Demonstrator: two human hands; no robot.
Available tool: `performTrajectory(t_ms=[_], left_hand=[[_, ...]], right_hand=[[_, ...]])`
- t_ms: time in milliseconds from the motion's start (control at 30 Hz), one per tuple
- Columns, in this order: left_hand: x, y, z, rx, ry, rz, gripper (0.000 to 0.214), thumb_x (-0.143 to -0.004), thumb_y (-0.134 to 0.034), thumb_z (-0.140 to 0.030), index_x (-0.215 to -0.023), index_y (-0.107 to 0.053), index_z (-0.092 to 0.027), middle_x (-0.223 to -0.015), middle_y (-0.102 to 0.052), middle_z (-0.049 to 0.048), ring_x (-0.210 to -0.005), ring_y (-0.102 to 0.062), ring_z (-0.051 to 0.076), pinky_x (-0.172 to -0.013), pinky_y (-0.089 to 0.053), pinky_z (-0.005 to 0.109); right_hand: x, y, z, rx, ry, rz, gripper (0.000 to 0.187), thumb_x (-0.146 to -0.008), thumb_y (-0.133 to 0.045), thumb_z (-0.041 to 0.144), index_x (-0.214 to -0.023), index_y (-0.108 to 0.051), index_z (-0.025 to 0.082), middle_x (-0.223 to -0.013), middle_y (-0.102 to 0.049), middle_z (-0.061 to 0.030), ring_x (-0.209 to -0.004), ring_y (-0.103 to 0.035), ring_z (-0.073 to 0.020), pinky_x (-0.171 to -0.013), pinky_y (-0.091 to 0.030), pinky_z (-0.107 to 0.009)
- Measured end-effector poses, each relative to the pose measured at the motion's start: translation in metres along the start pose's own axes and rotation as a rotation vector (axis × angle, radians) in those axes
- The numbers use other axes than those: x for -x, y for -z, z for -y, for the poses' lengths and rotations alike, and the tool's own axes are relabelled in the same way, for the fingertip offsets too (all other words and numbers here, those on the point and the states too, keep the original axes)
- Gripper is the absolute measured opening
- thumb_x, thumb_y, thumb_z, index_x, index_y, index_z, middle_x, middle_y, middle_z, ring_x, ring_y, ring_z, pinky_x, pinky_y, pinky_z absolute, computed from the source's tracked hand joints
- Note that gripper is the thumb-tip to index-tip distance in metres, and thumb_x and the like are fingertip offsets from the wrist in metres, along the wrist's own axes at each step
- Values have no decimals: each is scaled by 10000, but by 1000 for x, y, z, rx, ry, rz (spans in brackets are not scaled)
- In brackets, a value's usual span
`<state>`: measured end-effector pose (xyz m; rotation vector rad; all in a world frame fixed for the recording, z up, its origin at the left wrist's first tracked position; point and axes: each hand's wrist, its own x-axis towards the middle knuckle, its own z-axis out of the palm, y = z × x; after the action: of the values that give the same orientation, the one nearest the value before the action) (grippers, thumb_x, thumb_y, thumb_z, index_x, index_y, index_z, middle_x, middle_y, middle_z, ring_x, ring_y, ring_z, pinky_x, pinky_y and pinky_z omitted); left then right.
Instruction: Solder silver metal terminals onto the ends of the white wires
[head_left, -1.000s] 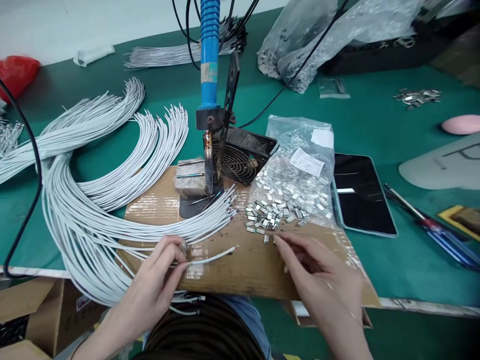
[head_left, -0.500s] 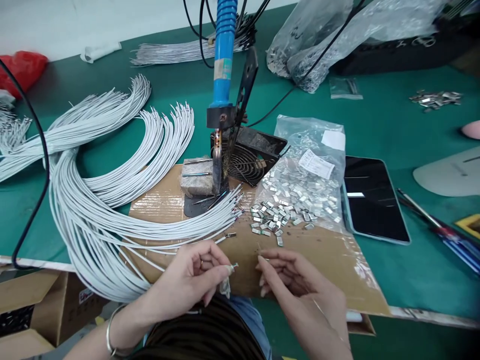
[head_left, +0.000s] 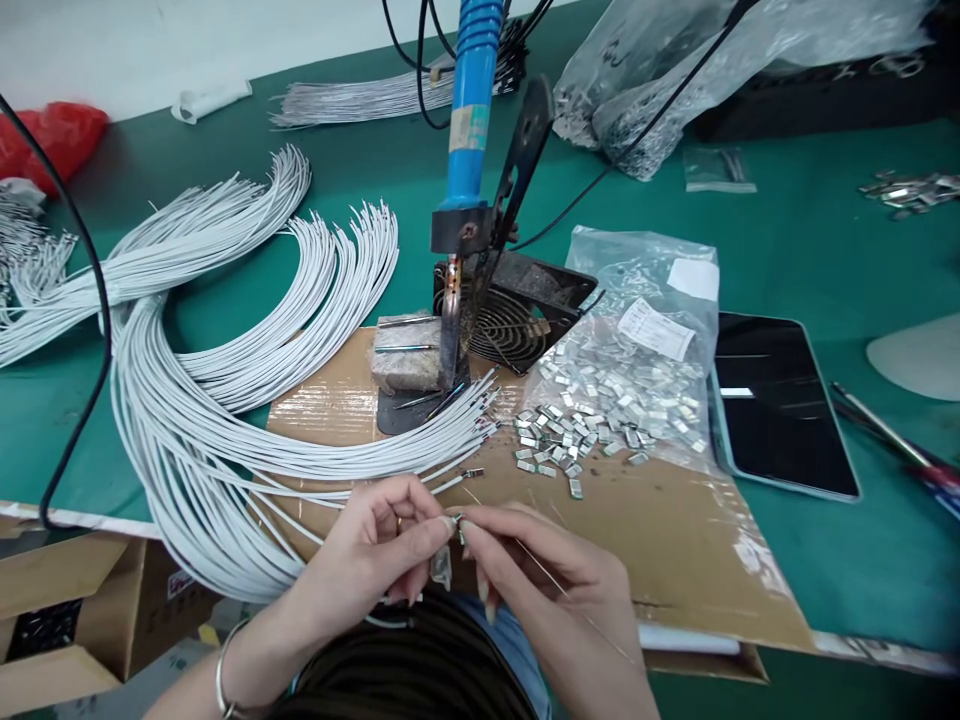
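Note:
My left hand (head_left: pixel 390 540) is closed in a pinch on the end of a white cable, whose small greenish tip (head_left: pixel 459 528) shows past the fingertips. The rest of that cable is mostly hidden under the hand. Meeting it from the other side, my right hand (head_left: pixel 551 580) has thumb and forefinger pressed together at the tip. A thin wire (head_left: pixel 541 568) runs through the right fingers and across the palm. Just beyond the hands lies a bundle of white cables (head_left: pixel 322 455). Small metal connectors (head_left: pixel 555 440) are spread beside it, partly spilling from a clear bag (head_left: pixel 637 270).
A blue-handled soldering iron (head_left: pixel 469 160) stands upright in a holder, tip down, behind the hands. Near it are a worn block (head_left: pixel 405 370) and a black fan (head_left: pixel 517 310). A tablet-like device (head_left: pixel 784 400) lies right. Cardboard (head_left: pixel 675 540) covers the bench front; an open carton (head_left: pixel 112 620) sits lower left.
My right hand has moved left, so its fingertips now meet the left hand's at the cable tip. The left hand has barely moved. The whole view has shifted slightly.

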<state>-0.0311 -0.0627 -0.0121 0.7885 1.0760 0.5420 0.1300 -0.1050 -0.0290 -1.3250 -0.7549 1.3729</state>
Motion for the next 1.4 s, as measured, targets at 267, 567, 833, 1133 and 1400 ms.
performTrajectory(t_ms=[267,567,833,1133,1400], left_hand=[[-2,-3,3,31,-37,-32,498,-806,-875,-570,-759,-576,-174,-591,-506,-70,-491,-395,57,-476,-321,182],[3,2,2,11,-40,3,441,-834,-873,-505,-760,-599,-167,-593,-512,-53,-545,-389,77,-529,-280,207],[4,-4,0,-130,-65,-66,441,-872,-808,-535,-746,-582,-178,-580,-481,-64,-518,-327,72,-496,-234,215],[10,-16,11,-41,-207,-135,352,-1022,-680,-468,-834,-590,-185,-612,-512,-64,-525,-352,65,-498,-276,185],[2,-9,6,180,-168,-119,327,-882,-864,-425,-848,-691,-150,-628,-587,-46,-488,-315,32,-488,-291,164]], right_hand=[[2,-2,0,14,17,-40,98,-832,-846,330,-856,-897,250,-662,-660,-13,-510,-538,-97,-460,-463,-195],[0,5,7,-32,-121,52,129,-757,-904,355,-758,-884,228,-585,-618,14,-432,-541,-79,-424,-437,-188],[-3,14,14,137,33,119,132,-860,-819,336,-807,-880,231,-590,-625,3,-470,-555,-104,-452,-429,-212],[8,-13,-9,37,60,-98,202,-900,-784,365,-763,-821,221,-542,-608,30,-394,-517,-87,-373,-436,-179],[7,-13,-11,329,597,-166,314,-900,-751,48,-1051,-859,301,-835,-799,-2,-676,-720,-124,-679,-587,-223]])
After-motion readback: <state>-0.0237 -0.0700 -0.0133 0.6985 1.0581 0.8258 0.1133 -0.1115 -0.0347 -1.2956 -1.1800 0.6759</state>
